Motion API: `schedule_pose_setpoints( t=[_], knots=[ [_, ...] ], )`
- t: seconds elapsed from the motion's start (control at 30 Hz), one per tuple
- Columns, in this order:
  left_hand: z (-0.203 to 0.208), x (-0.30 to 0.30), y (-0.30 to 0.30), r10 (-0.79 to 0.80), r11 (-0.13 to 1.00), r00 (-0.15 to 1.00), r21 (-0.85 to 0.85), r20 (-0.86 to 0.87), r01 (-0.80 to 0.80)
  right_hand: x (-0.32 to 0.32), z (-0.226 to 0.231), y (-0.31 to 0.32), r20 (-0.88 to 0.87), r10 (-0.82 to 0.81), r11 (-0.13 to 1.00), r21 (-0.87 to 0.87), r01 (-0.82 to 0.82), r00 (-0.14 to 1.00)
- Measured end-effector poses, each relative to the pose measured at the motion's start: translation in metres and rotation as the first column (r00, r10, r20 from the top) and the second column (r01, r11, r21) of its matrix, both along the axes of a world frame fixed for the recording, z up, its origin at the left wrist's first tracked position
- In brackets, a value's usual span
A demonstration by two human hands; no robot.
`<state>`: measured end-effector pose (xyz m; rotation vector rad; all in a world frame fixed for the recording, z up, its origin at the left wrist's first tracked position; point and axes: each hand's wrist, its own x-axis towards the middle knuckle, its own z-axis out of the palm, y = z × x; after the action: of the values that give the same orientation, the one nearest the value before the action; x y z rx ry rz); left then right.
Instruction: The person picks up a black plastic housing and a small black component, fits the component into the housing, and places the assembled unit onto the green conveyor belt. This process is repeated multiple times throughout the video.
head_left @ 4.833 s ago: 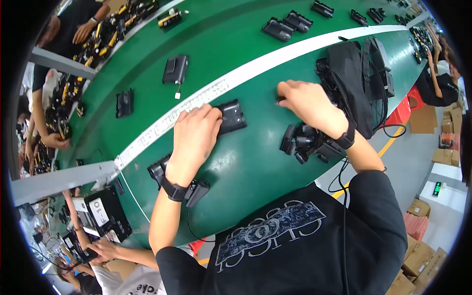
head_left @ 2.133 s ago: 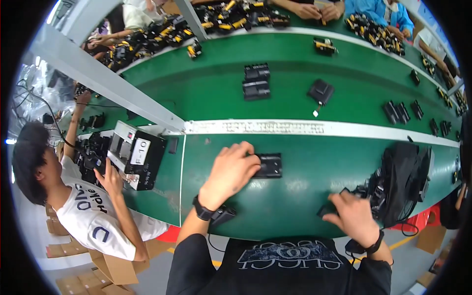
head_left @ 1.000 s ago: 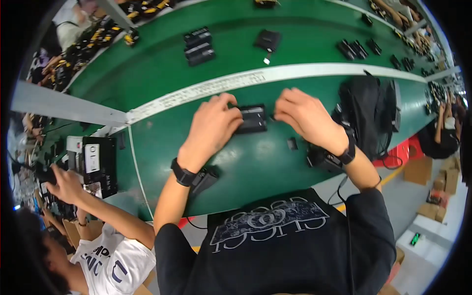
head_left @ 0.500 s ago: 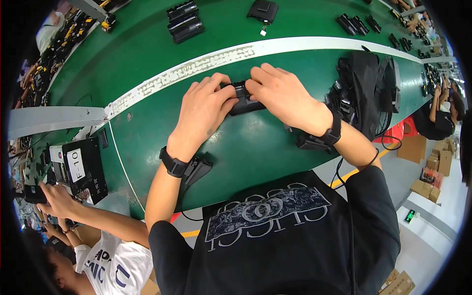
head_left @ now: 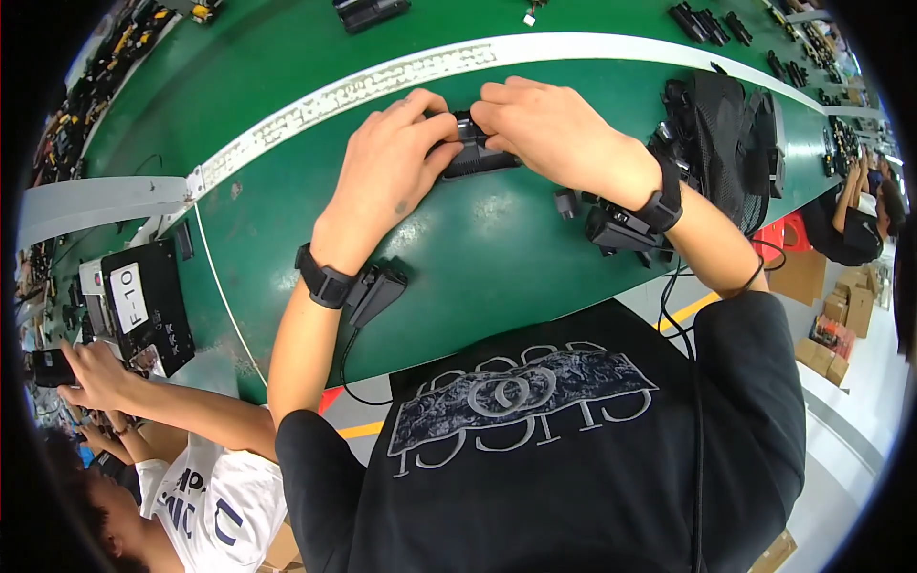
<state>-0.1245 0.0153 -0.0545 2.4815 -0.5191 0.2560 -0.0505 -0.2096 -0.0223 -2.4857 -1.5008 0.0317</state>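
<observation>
A black plastic housing (head_left: pixel 482 160) with a ribbed lower side lies on the green table, partly covered by my fingers. My left hand (head_left: pixel 390 158) is curled around its left end, with thumb and fingertips pressed on it. At its upper right, my right hand (head_left: pixel 564 129) bends its fingers onto the top of the same piece. What the fingertips touch between the two hands is hidden. Each wrist wears a black strap with a small black box and a cable, the left box (head_left: pixel 377 289) hanging over the table.
To the right sits a heap of black mesh bag (head_left: pixel 721 143) and black parts. A white strip (head_left: pixel 535 46) crosses the table beyond my hands, with more black housings (head_left: pixel 371 11) past it. At left are a black panel (head_left: pixel 153 301) and a co-worker's hand (head_left: pixel 100 377).
The view has shifted, so the table items sit higher in the picture. Both hands stay on the black housing, with only slight finger movement.
</observation>
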Motion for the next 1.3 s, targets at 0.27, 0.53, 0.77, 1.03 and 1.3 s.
schedule_pose_setpoints(
  t=[0.27, 0.53, 0.77, 1.03, 1.3],
  knots=[
    [0.003, 0.0, 0.001, 0.034, 0.998, 0.999, 0.045, 0.031, -0.036, -0.004, 0.006, 0.001, 0.136, -0.056, 0.998, -0.021, 0.059, 0.989],
    [0.001, 0.003, -0.01, 0.05, 0.998, 0.994, 0.036, 0.094, -0.053, 0.005, 0.012, -0.002, 0.058, 0.006, 0.998, -0.07, -0.001, 0.998],
    [0.004, 0.024, 0.062, 0.29, 0.947, 0.956, 0.134, 0.03, -0.292, -0.015, 0.048, -0.025, -0.099, -0.081, 0.981, 0.169, 0.097, 0.992],
    [-0.028, 0.023, 0.149, 0.709, 0.704, 0.696, -0.168, 0.11, -0.69, -0.051, 0.04, -0.063, -0.2, -0.146, 0.97, -0.223, 0.1, 0.969],
    [-0.028, 0.035, 0.128, 0.607, 0.793, 0.783, -0.176, 0.135, -0.584, -0.046, 0.002, -0.073, -0.051, -0.135, 0.988, -0.085, 0.131, 0.99]
  ],
)
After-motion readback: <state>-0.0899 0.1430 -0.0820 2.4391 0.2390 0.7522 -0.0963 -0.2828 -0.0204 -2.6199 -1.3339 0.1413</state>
